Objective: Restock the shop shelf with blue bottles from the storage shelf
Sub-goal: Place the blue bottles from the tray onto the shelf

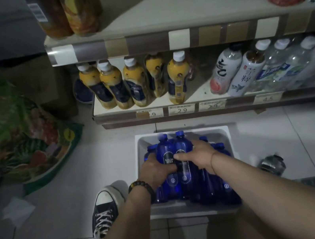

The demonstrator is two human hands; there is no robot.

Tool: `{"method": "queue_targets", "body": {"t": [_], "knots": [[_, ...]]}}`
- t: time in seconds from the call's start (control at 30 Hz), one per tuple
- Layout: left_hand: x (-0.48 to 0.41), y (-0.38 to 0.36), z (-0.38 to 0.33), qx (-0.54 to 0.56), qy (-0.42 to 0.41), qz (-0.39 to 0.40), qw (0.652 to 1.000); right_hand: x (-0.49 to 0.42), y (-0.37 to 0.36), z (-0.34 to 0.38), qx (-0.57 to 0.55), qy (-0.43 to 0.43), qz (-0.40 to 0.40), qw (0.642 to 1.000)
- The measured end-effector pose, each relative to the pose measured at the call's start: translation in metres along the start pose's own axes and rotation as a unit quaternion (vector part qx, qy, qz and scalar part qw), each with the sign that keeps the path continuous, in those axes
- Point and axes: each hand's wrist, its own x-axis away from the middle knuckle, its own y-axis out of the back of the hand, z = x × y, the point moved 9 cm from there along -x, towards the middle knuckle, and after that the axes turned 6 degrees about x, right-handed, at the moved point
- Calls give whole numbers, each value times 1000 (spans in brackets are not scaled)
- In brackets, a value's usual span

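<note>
A white foam box (pixel 220 131) on the floor tiles holds several blue bottles (pixel 227 189) with blue caps. Two of them are raised above the rest, side by side. My left hand (pixel 154 170) grips the left raised bottle (pixel 166 151), which bears a dark label. My right hand (pixel 198 157) grips the right raised bottle (pixel 182 146). The lower shop shelf (pixel 196 94) lies just beyond the box, with a bare stretch between the yellow bottles and the white ones.
Yellow juice bottles (pixel 113 85) stand at the shelf's left, white and clear bottles (pixel 248 68) lean at its right. The upper shelf (pixel 160 39) overhangs. A green printed sack (pixel 12 131) sits at left. My sneaker (pixel 103 214) is beside the box, crumpled plastic (pixel 272 164) at right.
</note>
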Motion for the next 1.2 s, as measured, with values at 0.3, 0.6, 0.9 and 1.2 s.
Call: {"method": "queue_targets", "body": {"t": [0.3,0.6,0.9,1.2], "knots": [[81,20,-139,29,-157,78,984,78,65,83,-167,160,-25,973],[190,96,-338,-99,-355,-53,928,165,161,281,-117,370,-97,916],[176,154,-432,17,-440,-164,883,135,197,433,-80,410,-112,902],[81,162,-447,41,-463,-250,850,31,190,503,-35,397,-143,906]]}}
